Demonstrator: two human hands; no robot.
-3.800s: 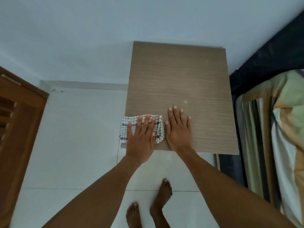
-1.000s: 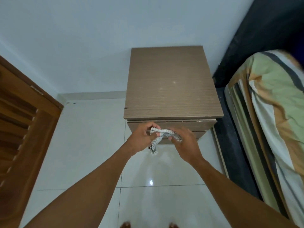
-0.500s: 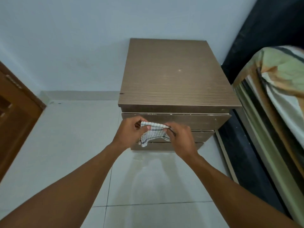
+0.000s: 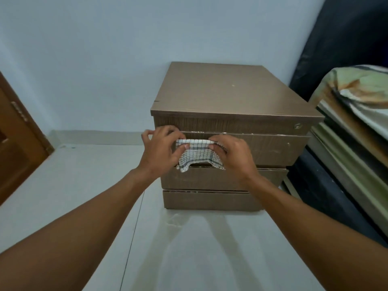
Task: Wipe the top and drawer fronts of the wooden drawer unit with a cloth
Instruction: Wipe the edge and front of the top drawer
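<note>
Pale, glossy floor tiles [image 4: 189, 259] filled the nearest part of my view, and both bare forearms reached forward across them from the bottom corners. My left hand [image 4: 161, 151] and my right hand [image 4: 233, 156] met in front of the wooden drawer unit [image 4: 231, 114], each pinching one end of the checked cloth [image 4: 196, 155]. The left hand's thumb and forefingers were closed on the cloth's left end, with the little finger lifted free; the right hand's fingers were clamped on its right end. Between them the cloth's top edge was stretched level, and the rest hung down in a loose fold, with one corner dangling lowest on the left. I held it against, or just before, the upper drawer front [image 4: 273, 150]; I could not tell whether the fabric actually touched the wood. Below it sat a second drawer front [image 4: 210, 179] and a third, lowest one [image 4: 210, 200] close to the floor. Above the hands the unit's brown top [image 4: 226, 91] lay bare, a small pale speck near its middle. The unit stood against a light blue wall [image 4: 105, 59]. To the left was a brown wooden door [image 4: 16, 143], and to the right striped bedding [image 4: 357, 97] lay beside dark fabric.
</note>
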